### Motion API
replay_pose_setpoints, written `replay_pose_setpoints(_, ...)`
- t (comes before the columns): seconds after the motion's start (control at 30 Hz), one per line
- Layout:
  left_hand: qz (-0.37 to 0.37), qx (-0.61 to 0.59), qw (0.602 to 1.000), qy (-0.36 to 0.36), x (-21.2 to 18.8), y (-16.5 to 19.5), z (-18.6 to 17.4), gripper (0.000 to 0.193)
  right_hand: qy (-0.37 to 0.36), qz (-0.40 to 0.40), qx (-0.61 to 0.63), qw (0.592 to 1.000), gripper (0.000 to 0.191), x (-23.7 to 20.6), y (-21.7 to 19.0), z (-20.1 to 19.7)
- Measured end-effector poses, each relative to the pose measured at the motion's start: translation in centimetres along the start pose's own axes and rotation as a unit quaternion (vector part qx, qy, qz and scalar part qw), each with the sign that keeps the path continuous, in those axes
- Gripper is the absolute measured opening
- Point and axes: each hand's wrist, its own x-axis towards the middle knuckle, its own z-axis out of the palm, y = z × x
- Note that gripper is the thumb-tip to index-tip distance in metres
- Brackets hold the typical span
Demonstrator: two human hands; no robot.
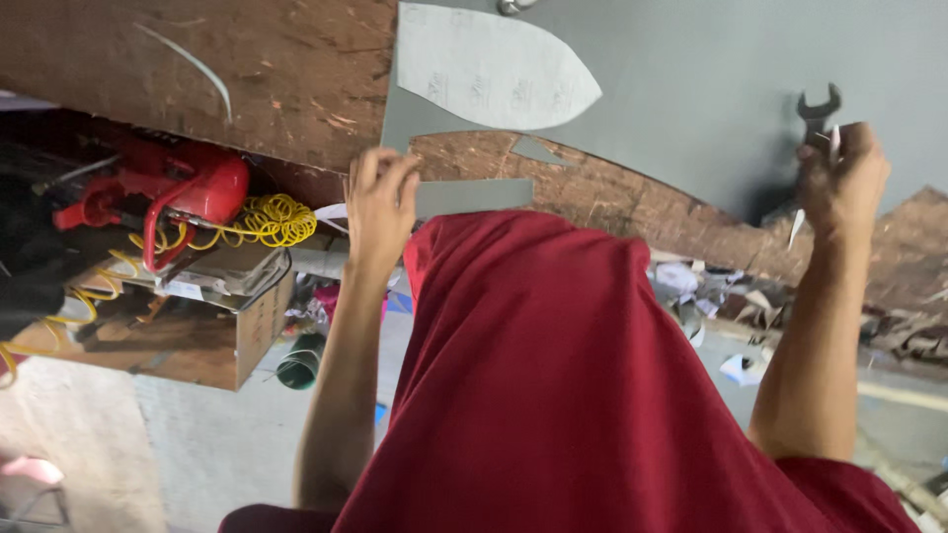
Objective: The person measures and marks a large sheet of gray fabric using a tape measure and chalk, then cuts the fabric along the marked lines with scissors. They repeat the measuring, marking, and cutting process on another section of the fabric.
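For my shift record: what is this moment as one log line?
left hand: pressing grey sheet | right hand: grip on wrench | surface: scarred wooden board

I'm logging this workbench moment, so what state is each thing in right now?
Left hand: fingers pressed on the grey sheet's cut strip.
Right hand: closed around a small blade and the wrench.
Grey sheet: lying flat, partly cut.
Pointed cut-out: lying flat on the sheet.
Wrench: open jaw sticks out above the grip.
Red tool: resting on the cardboard box.
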Motion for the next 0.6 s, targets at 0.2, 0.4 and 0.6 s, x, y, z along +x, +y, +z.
replay_pose_setpoints(0.2,0.029,-0.046,0.991,0.121,5.7,-0.6,1.8,0.029,-0.181,-0.017,0.123,0.976,0.026,2.5,-17.6,5.5)
replay_pose_setpoints(0.4,-0.034,0.035,0.989,0.137,8.7,0.8,2.4,0.03,-0.125,-0.405,0.081,0.902,0.016,4.3,-32.4,13.9)
replay_pose_setpoints(0.6,-0.041,0.027,0.989,0.136,8.4,-0.4,3.3,0.033,-0.06,-0.395,0.049,0.915,0.014,4.5,-33.8,15.3)
